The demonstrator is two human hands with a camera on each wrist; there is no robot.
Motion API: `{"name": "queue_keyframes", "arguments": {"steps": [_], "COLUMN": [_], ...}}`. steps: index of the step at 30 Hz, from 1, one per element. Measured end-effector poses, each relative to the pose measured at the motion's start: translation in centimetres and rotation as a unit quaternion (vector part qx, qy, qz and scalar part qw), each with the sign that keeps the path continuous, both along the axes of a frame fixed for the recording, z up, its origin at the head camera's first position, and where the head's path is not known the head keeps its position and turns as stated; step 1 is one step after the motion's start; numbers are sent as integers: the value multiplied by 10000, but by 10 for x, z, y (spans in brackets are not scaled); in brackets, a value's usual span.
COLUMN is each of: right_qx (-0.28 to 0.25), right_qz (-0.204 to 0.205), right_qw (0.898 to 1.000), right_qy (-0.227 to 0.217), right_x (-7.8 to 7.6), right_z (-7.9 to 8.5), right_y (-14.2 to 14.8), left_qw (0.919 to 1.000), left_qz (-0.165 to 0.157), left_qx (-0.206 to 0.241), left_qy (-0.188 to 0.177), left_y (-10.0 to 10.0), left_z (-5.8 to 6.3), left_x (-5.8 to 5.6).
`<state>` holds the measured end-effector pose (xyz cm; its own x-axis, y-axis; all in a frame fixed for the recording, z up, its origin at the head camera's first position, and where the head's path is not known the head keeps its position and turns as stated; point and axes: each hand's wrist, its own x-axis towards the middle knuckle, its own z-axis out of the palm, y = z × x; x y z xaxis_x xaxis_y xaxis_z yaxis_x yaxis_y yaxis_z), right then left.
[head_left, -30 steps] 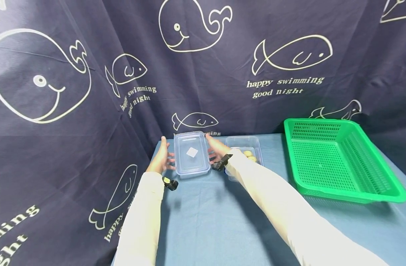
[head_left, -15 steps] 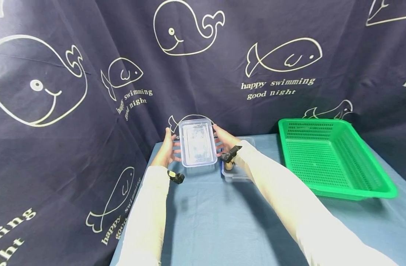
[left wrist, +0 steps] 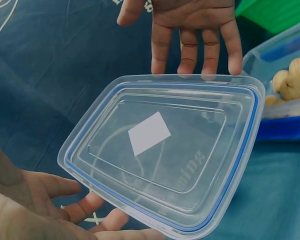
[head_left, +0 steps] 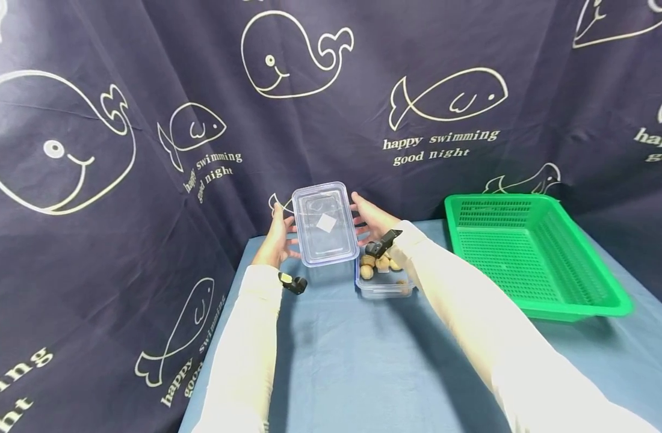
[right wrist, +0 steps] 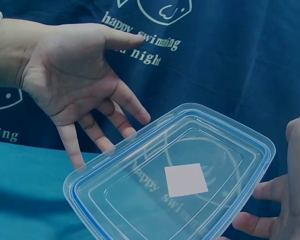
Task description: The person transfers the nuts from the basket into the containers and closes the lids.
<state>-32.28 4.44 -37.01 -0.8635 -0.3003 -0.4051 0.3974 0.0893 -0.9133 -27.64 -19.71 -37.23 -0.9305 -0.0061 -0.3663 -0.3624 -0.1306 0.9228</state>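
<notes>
A clear plastic lid (head_left: pixel 327 243) with a blue seal and a white square on it is held up, tilted, between my two hands. On its left side, my left hand (head_left: pixel 277 239) touches the edge with spread, nearly straight fingers (left wrist: pixel 82 206). My right hand (head_left: pixel 375 218) supports the opposite edge with straight fingertips, its thumb standing away from the lid, as the right wrist view shows. Just right of the lid sits a clear container (head_left: pixel 385 290) on the table, with several walnuts (left wrist: pixel 292 85) inside; my right wrist partly hides it.
A large green plastic basket (head_left: pixel 580 310) stands on the right of the blue tablecloth (head_left: pixel 336 361). Behind and to the left hangs a dark blue curtain (head_left: pixel 363 144) with whale and fish prints.
Both hands have raised the lid off to a higher position and slightly right in view, tilting it back and forth. More of the walnuts in the container now show.
</notes>
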Motion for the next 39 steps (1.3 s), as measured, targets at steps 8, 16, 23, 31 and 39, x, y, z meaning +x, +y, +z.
{"name": "queue_keyframes", "arguments": {"steps": [8,16,23,31,39], "right_qx": [9,41,15,64,-79], "right_qz": [-119,-58,-128,-93,-9], "right_qw": [9998,9998,9999,9998,9994], "right_qy": [161,171,91,142,325], "right_x": [2,5,6,5,4], "right_z": [7,10,12,11,14], "right_y": [18,36,48,53,59], "left_qw": [9998,9992,9988,9984,9979], "left_qz": [-138,-158,-362,-412,-276], "left_qx": [128,358,333,393,386], "left_qy": [101,-2,-6,66,446], "left_y": [17,25,31,34,41], "left_z": [6,9,11,13,19], "left_x": [-1,-4,-5,-4,-2]}}
